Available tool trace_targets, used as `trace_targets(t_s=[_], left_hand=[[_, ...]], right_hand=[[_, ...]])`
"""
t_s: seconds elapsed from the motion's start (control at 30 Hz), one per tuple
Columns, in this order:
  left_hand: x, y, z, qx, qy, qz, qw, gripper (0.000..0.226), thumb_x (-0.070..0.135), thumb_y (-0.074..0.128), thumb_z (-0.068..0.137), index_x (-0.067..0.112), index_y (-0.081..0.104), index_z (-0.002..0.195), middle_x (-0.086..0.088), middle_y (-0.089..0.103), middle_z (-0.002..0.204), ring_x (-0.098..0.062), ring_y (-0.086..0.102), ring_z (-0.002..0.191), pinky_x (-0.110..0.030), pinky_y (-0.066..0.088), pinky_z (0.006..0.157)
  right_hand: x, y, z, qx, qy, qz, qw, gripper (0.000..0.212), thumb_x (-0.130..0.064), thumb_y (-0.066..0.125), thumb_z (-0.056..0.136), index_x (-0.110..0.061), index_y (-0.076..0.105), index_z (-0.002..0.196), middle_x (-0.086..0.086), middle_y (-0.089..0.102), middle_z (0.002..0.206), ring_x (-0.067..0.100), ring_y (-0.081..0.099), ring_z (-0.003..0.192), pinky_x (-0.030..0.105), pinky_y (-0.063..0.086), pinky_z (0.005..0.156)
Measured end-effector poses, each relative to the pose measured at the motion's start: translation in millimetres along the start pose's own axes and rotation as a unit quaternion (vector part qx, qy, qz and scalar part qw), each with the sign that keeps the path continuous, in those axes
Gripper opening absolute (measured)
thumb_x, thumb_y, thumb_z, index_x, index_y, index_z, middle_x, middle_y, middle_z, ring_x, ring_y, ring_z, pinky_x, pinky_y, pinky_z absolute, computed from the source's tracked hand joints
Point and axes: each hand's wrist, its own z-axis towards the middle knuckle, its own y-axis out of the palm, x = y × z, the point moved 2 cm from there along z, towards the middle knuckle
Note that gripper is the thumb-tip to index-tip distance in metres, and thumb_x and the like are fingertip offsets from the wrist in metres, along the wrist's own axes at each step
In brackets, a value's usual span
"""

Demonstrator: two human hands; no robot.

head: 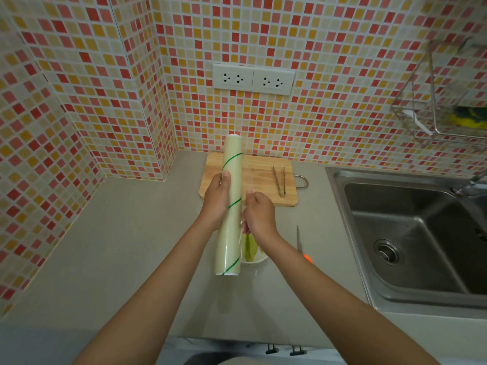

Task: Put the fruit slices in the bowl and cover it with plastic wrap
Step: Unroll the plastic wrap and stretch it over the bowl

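Above the bowl (254,255) of fruit slices (249,249), the left hand (216,204) gripped the plastic wrap roll (232,206), its film edge pinched at three o'clock by the right hand (259,214), bare counter (137,233) lying toward nine o'clock.

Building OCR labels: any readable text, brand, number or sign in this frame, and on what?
None readable.
Plastic wrap roll: only green diagonal lines, no lettering.
Wall sockets: no visible markings.
Scissors, tongs, cutting board: no print visible.
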Motion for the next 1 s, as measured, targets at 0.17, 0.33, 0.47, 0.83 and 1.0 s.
trace_targets(t_s=[0.17,0.33,0.47,0.83,1.0], left_hand=[[1.6,-8.8,7.8,-0.005,-0.017,-0.018,1.0,0.041,0.048,0.027,0.1,0.02,0.057,0.095,-0.004,0.059,0.089,-0.02,0.057,0.081,-0.033,0.048,0.071],[1.2,-5.2,8.2,-0.022,-0.03,-0.022,0.999,0.043,0.052,0.027,0.099,0.023,0.057,0.091,-0.004,0.06,0.087,-0.019,0.058,0.079,-0.032,0.048,0.069],[1.6,2.8,5.4,-0.065,-0.044,-0.039,0.996,0.055,0.06,0.03,0.095,0.015,0.061,0.099,-0.006,0.064,0.083,-0.02,0.063,0.072,-0.03,0.051,0.064],[-6.5,8.2,3.6,-0.069,-0.087,-0.049,0.993,0.054,0.05,0.057,0.088,0.007,0.052,0.12,-0.013,0.067,0.109,-0.025,0.064,0.084,-0.042,0.055,0.074],[-9.2,10.9,-2.3,-0.096,-0.115,-0.082,0.985,0.054,0.05,0.051,0.091,0.006,0.048,0.123,-0.014,0.065,0.1,-0.025,0.062,0.076,-0.042,0.056,0.071]], right_hand=[[-0.7,-12.6,5.8,-0.013,-0.048,0.04,0.998,0.038,-0.023,0.039,0.102,-0.012,0.041,0.066,0.006,0.034,0.049,0.01,0.031,0.031,0.016,0.025,0.032],[7.2,-18.4,5.0,-0.025,-0.02,0.093,0.995,0.042,-0.036,0.04,0.1,-0.011,0.048,0.068,0.0,0.038,0.038,0.012,0.035,0.027,0.015,0.027,0.033],[5.0,-13.4,8.4,-0.007,0.024,0.065,0.998,0.045,-0.046,0.045,0.095,-0.01,0.054,0.071,0.003,0.052,0.048,0.017,0.049,0.031,0.017,0.034,0.034],[4.7,-26.1,22.3,0.106,0.009,0.019,0.994,0.035,-0.026,0.033,0.102,-0.012,0.049,0.075,0.003,0.047,0.063,0.019,0.043,0.043,0.012,0.028,0.028],[7.1,-29.4,21.1,0.085,0.005,0.059,0.995,0.037,-0.029,0.036,0.1,-0.013,0.054,0.071,0.004,0.042,0.051,0.007,0.036,0.024,0.018,0.031,0.033]])
